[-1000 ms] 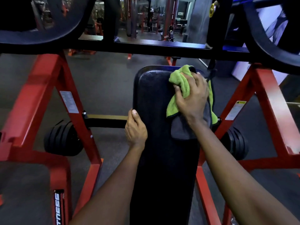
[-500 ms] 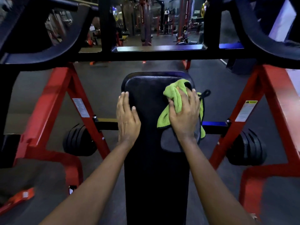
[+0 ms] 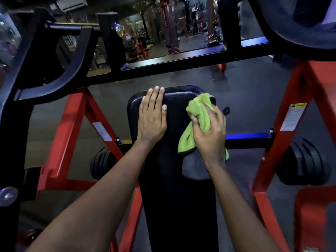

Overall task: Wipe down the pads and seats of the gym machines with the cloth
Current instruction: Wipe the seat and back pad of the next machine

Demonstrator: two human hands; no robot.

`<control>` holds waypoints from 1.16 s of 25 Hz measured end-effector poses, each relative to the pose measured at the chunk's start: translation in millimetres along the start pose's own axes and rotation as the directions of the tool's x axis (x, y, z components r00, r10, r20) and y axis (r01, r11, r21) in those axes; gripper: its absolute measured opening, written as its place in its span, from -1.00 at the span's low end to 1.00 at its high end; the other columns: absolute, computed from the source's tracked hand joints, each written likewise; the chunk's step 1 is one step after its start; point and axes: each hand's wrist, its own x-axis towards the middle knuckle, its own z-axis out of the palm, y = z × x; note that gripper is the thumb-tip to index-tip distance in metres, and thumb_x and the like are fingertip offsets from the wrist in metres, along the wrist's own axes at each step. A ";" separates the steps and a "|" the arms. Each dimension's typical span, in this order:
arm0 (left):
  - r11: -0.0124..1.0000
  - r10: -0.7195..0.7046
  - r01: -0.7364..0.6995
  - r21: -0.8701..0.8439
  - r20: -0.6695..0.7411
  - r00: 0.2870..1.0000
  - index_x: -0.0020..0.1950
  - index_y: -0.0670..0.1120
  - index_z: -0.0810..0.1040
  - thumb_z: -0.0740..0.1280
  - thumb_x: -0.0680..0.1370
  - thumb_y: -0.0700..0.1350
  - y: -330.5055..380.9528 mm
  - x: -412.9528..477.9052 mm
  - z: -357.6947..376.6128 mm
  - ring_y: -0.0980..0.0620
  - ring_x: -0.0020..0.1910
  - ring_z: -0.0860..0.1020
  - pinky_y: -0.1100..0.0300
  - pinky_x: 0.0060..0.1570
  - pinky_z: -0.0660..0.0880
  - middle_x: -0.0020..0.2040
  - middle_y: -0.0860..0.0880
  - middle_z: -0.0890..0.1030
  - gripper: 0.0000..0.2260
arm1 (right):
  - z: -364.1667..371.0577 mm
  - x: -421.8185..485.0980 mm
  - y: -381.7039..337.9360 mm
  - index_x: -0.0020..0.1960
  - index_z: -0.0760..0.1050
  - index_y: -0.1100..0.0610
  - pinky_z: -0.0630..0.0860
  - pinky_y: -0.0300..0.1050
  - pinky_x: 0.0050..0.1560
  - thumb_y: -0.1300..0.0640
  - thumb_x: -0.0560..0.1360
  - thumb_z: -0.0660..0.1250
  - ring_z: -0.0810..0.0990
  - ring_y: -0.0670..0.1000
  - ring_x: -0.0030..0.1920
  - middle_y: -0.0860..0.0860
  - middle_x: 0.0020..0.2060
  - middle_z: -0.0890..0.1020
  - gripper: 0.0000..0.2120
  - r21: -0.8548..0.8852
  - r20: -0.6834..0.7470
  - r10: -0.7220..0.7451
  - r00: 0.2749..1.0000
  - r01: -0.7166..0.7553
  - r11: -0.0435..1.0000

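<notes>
A long black bench pad (image 3: pixel 174 188) runs away from me down the middle of the view. My left hand (image 3: pixel 152 117) lies flat on its far left part, fingers straight and reaching the top edge. My right hand (image 3: pixel 209 131) grips a green cloth (image 3: pixel 199 113) with a grey underside and presses it on the pad's far right edge. Part of the cloth hangs off the right side of the pad.
Red frame legs (image 3: pixel 76 135) stand left and right (image 3: pixel 283 135) of the pad. A black crossbar (image 3: pixel 172 64) with curved arms spans above it. Black weight plates (image 3: pixel 101 162) sit low on both sides (image 3: pixel 303 162). Other gym machines stand far behind.
My left hand slid from the pad's left edge up to its top end and now lies flat. My right hand with the cloth stayed at the pad's upper right.
</notes>
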 end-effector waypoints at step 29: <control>0.999 0.012 -0.011 0.038 -0.020 1.000 0.60 -0.22 0.16 0.11 0.69 -0.07 36.4 -5.7 13.8 -0.12 0.61 0.07 -0.12 0.56 0.06 0.61 -0.17 0.18 -0.50 | -9.0 -0.7 13.5 0.37 0.55 0.03 0.46 -0.25 0.18 -0.08 0.56 0.43 0.58 -0.02 0.25 -0.03 0.23 0.61 -0.57 0.277 -0.048 0.223 0.974 -0.201 0.940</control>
